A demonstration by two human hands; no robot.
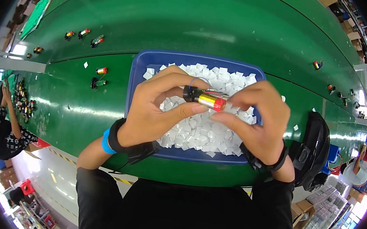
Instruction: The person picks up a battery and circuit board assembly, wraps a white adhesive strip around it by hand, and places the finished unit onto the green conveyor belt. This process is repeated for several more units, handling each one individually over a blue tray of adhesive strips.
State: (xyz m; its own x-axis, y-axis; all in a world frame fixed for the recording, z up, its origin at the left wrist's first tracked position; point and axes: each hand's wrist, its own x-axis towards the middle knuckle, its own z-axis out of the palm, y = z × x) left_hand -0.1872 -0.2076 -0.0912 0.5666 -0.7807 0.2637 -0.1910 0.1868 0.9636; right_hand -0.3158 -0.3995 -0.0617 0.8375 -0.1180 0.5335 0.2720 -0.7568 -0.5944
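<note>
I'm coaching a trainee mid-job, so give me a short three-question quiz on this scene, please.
1. Which hand grips the black end of the red-and-yellow cylinder part?
2. True or false: the heap of white pieces lies in a blue tray.
3. The black bag lies (A) left of the tray, (B) right of it, or (C) inside it?

Key: 1. The left hand. 2. True. 3. B.

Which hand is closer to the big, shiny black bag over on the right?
Right. The person's right hand is left of the shiny black bag, not touching it; the left hand is farther left, holding a small red-and-yellow cylinder.
</note>
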